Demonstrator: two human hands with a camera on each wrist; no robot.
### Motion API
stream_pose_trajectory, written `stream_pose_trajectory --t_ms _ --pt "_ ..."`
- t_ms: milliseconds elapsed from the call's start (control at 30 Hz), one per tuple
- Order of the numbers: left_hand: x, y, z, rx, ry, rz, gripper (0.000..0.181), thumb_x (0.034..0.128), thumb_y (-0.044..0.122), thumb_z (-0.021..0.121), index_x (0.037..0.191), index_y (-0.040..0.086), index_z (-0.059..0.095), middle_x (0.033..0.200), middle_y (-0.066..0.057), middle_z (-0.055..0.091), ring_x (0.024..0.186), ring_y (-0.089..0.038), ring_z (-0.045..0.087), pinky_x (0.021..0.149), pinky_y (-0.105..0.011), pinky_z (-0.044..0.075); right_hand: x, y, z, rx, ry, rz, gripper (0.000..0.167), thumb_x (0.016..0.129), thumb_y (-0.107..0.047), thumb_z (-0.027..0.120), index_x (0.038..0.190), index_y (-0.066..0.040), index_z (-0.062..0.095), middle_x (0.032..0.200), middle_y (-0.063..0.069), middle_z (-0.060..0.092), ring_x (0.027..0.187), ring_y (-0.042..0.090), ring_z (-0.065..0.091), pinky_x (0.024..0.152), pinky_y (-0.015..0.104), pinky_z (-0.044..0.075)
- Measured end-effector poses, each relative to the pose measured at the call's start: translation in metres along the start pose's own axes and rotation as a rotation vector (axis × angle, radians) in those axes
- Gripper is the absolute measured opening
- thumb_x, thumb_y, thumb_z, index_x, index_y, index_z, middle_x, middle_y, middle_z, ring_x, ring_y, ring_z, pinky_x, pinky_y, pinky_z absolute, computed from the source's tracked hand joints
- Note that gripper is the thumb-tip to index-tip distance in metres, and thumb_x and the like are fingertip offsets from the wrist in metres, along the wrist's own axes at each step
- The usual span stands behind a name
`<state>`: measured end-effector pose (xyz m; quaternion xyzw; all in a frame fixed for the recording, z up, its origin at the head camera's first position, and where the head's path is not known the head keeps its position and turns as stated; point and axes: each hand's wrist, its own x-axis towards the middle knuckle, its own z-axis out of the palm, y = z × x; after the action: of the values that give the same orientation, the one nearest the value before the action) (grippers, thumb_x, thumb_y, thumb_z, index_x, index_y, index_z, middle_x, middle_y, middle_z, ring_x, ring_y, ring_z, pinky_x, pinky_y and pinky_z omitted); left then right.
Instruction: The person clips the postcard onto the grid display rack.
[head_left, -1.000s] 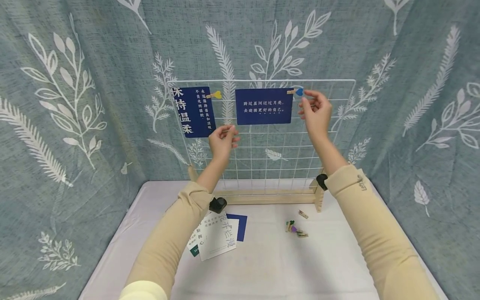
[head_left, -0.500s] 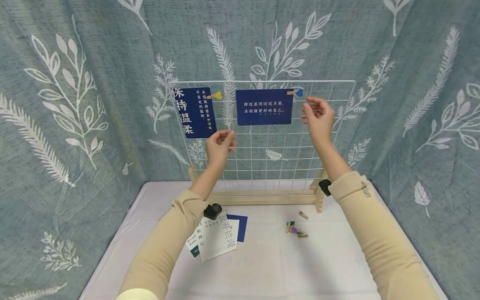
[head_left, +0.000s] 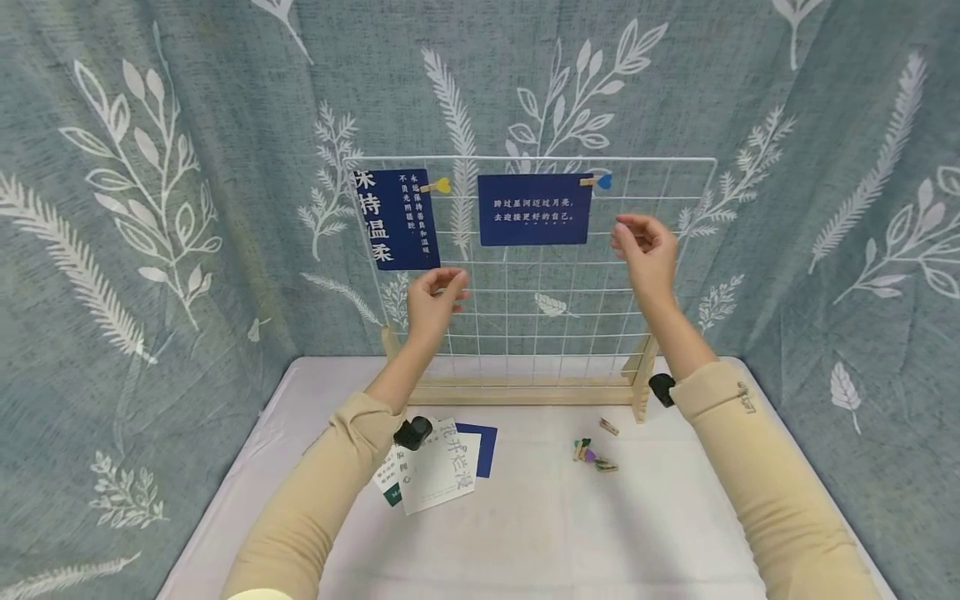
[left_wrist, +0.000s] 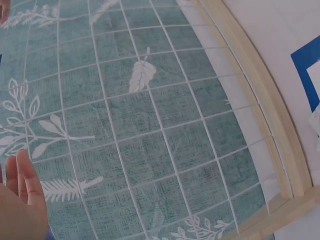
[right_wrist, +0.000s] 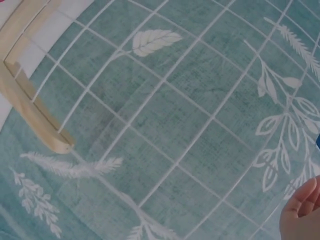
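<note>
Right hand [head_left: 647,254] and left hand [head_left: 433,304]: fingers loosely curled, nothing held. Head view alone shows the landscape card [head_left: 534,229] whole, at 10 o'clock from the right hand: navy, two white text lines, near level on the wire grid [head_left: 540,157], a blue-heart clip [head_left: 603,182] at its upper right corner. Portrait card [head_left: 408,257], navy with bold white characters, at 11 o'clock from the left hand. Right wrist view adds the wooden foot [right_wrist: 37,117], close up at 9 o'clock.
</note>
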<state>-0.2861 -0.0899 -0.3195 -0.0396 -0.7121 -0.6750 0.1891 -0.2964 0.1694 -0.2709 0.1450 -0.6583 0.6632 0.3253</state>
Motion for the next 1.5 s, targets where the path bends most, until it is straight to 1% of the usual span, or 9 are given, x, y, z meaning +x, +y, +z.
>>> stream_pose_trajectory --t_ms 67,300,533,633,833,1000,1133,1267,1500 --pt "-0.001 -0.001 -0.002 0.016 -0.013 0.000 0.023 0.0910 0.014 0.062 0.103 -0.005 0.064 0.087 -0.008 0.067 0.062 0.004 0.060 0.058 -0.013 0.053 -0.005 -0.005 -0.002 -0.017 -0.012 -0.002 0.022 0.090 0.004 0.055 0.103 0.022 0.056 0.072 -0.018 0.061 0.061 -0.006 0.059 0.059 0.007 0.048" --pt "-0.008 -0.008 -0.013 0.049 -0.058 0.019 0.022 0.0894 0.009 0.063 0.103 -0.007 0.064 0.077 0.005 0.066 0.060 0.006 0.059 0.059 -0.015 0.054 -0.015 -0.002 -0.011 -0.055 -0.030 -0.005 0.022 0.087 0.004 0.057 0.101 0.021 0.058 0.074 -0.009 0.065 0.061 -0.006 0.058 0.059 0.009 0.048" --pt "-0.016 -0.021 -0.027 0.131 -0.108 0.008 0.025 0.0878 0.006 0.065 0.108 -0.008 0.062 0.097 -0.021 0.067 0.062 0.009 0.058 0.061 -0.012 0.052 -0.026 0.011 -0.019 -0.093 -0.060 0.039 0.020 0.088 0.006 0.057 0.101 0.021 0.058 0.074 -0.015 0.063 0.061 -0.006 0.055 0.059 0.008 0.047" --pt "-0.020 -0.026 -0.036 0.190 -0.140 -0.012 0.028 0.0889 0.010 0.064 0.112 -0.004 0.062 0.106 -0.024 0.064 0.068 0.004 0.060 0.067 -0.013 0.052 -0.031 0.019 -0.023 -0.116 -0.072 0.074 0.020 0.088 0.004 0.058 0.101 0.020 0.058 0.073 -0.017 0.063 0.063 -0.005 0.056 0.059 0.007 0.047" --pt "-0.025 -0.037 -0.051 0.280 -0.199 -0.005 0.032 0.0905 0.011 0.063 0.118 -0.004 0.059 0.111 -0.024 0.062 0.089 -0.030 0.066 0.070 -0.012 0.050 -0.044 0.027 -0.030 -0.139 -0.106 0.106 0.019 0.086 0.008 0.058 0.101 0.020 0.058 0.073 -0.025 0.061 0.064 -0.006 0.055 0.060 0.006 0.046" --pt "-0.028 -0.046 -0.060 0.320 -0.246 -0.010 0.036 0.0909 0.012 0.062 0.123 -0.004 0.055 0.119 -0.025 0.058 0.102 -0.038 0.060 0.084 -0.028 0.053 -0.051 0.048 -0.040 -0.205 -0.132 0.146 0.021 0.086 0.006 0.061 0.103 0.017 0.059 0.075 -0.028 0.059 0.067 -0.008 0.054 0.061 0.005 0.045" --pt "-0.031 -0.054 -0.069 0.359 -0.299 -0.043 0.045 0.0887 0.012 0.065 0.129 -0.001 0.051 0.129 -0.025 0.052 0.114 -0.039 0.054 0.094 -0.044 0.050 -0.062 0.044 -0.043 -0.226 -0.166 0.184 0.021 0.087 0.005 0.060 0.105 0.017 0.059 0.077 -0.028 0.058 0.070 -0.008 0.054 0.063 0.005 0.045" --pt "-0.035 -0.064 -0.077 0.392 -0.345 -0.067 0.052 0.0865 0.012 0.068 0.134 0.001 0.048 0.135 -0.025 0.047 0.122 -0.042 0.048 0.097 -0.047 0.048 -0.076 0.039 -0.046 -0.237 -0.195 0.181 0.023 0.087 0.005 0.060 0.105 0.020 0.056 0.078 -0.029 0.057 0.071 -0.009 0.053 0.064 0.005 0.044" --pt "-0.045 -0.079 -0.083 0.421 -0.398 -0.124 0.061 0.0868 0.017 0.068 0.140 0.004 0.040 0.143 -0.025 0.037 0.131 -0.045 0.037 0.104 -0.052 0.040 -0.095 0.051 -0.052 -0.292 -0.222 0.182 0.020 0.087 0.006 0.060 0.103 0.018 0.059 0.080 -0.026 0.057 0.072 -0.009 0.053 0.065 0.006 0.045"
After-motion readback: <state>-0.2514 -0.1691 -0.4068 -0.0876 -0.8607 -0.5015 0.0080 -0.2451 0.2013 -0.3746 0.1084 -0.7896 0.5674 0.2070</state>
